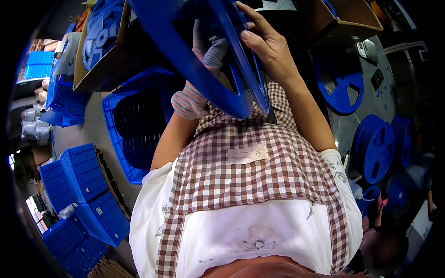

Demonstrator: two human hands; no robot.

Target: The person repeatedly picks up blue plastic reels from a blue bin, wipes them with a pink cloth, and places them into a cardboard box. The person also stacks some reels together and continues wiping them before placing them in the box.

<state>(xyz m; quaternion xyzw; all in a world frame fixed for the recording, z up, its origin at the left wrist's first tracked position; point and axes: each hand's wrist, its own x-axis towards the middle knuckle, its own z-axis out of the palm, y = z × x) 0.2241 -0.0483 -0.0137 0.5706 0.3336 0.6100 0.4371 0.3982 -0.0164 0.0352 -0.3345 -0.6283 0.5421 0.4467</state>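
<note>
A large blue plastic reel (171,41) stands on edge in front of my chest, its two flanges turned nearly side-on. My left hand (211,58), in a grey and pink striped glove, is at its left side, seen partly through a cut-out in the near flange. The gloved fingers are bent and in part hidden by the reel. Bare, my right hand (271,48) holds the right flange by its rim, with thumb and fingers bent against it. A black strip hangs just below the reel, against my checked apron (222,180).
At left, a blue crate (110,118) holds rows of black discs, below a cardboard box (99,76) of blue reels. Stacked blue bins (83,169) stand farther left. Right are a loose blue reel (340,102), stacked reels (378,148), another cardboard box (357,28) and another person (373,231).
</note>
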